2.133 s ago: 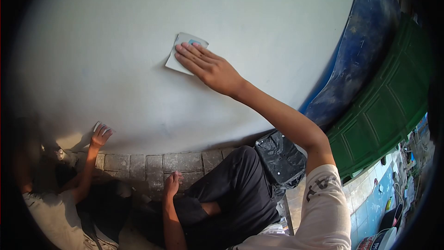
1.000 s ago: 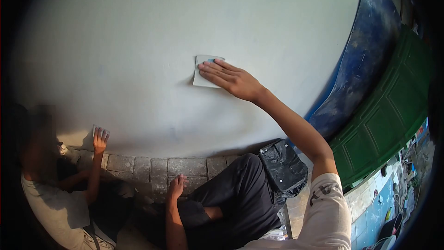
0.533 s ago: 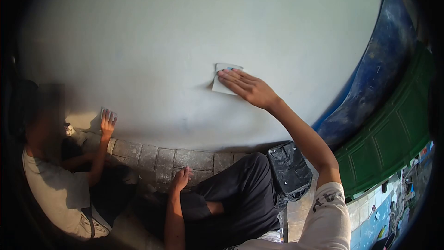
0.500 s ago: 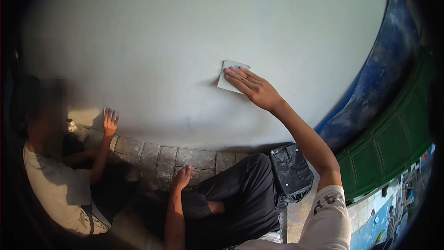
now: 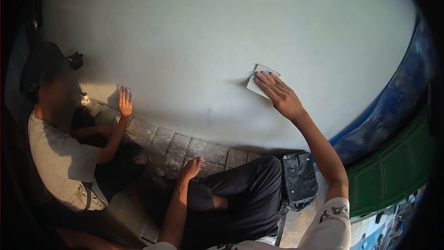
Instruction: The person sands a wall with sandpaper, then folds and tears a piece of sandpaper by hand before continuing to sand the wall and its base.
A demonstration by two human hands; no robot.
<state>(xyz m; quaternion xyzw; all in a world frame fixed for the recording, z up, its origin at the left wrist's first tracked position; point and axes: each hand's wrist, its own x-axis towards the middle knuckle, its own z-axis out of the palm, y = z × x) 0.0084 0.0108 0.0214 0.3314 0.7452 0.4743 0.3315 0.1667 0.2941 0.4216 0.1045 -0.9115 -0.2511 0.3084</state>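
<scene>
A sheet of sandpaper [image 5: 253, 85], pale-backed with a small blue mark, lies against the white wall [image 5: 185, 41]. My right hand [image 5: 284, 98] presses it there with fingers stretched out over it; one corner of the sheet lifts off the surface. The sandpaper's grit side is hidden against the wall. My left hand [image 5: 193, 167] hovers near my bent leg, above the paving, fingers loosely curled and holding nothing that I can see.
On the left a co-worker [image 5: 64, 143] in a cap sits by the wall, one hand [image 5: 125, 102] against it. Grey paving blocks [image 5: 178, 150] run along its foot. A black plastic-wrapped box [image 5: 298, 180] stands beside my knee. Blue sheeting [image 5: 379, 125] and a green panel [image 5: 393, 171] border the right.
The view has turned, so most things sit farther right. My right hand and the sandpaper have slid slightly right and down along the wall. My left hand stays near my leg.
</scene>
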